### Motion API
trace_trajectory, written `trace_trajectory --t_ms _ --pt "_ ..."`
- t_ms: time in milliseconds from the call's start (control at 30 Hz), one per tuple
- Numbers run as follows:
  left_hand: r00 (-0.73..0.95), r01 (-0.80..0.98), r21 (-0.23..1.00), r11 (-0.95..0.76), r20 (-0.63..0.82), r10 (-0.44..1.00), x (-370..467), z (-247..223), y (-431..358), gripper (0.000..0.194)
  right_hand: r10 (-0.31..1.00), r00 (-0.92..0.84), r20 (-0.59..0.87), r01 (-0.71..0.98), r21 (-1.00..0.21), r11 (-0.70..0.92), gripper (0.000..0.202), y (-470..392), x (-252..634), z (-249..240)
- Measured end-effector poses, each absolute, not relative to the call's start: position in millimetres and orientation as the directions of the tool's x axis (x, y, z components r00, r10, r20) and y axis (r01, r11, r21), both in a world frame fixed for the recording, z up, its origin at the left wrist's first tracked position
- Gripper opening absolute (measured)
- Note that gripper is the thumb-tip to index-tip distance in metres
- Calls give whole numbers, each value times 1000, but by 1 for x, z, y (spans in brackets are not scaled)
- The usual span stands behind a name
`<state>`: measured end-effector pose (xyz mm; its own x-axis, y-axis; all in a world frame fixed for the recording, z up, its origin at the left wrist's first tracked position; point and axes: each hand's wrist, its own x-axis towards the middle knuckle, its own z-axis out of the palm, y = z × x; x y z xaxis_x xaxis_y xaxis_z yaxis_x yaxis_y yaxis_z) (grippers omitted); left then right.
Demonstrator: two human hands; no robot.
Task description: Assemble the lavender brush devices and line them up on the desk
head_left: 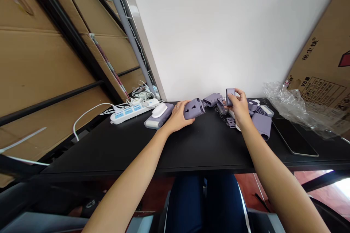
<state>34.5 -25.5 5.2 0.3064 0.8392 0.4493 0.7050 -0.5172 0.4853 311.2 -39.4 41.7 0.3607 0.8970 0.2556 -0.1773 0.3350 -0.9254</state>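
Left hand [177,117] wraps the purple adapter [194,108] on the desk [191,145] — right hand [240,107] pinches a small purple cap [230,97], raised.

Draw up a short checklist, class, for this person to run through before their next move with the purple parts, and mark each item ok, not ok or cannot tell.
1. Left hand grips the purple socket body, which lies on the desk: ok.
2. Right hand holds the small purple part raised off the desk: ok.
3. The two held pieces are apart, not yet joined: ok.
4. Spare purple parts within reach of the right hand: ok.
5. Power strip and its cables lie away from both hands: ok.
6. Whether the small part faces the right way: cannot tell.
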Motion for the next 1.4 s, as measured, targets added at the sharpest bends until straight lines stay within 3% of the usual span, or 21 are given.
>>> trace_trajectory --t_ms 300,833,1100,1400 --pt "366 731 403 -551 449 815 38 7 -28 81 823 370 430 14 -889 458 54 -41 307 41" --pt "416 719 386 -579 429 802 38 14 -39 97 724 402 561 91 -811 578 52 -56 299 42" --pt "390 724 392 -567 444 806 37 15 -40 99 780 306 546 50 -827 560 53 -60 294 44" --pt "483 755 210 -621 463 743 44 19 -46 95 842 220 492 -76 -852 517 57 -61 287 43"
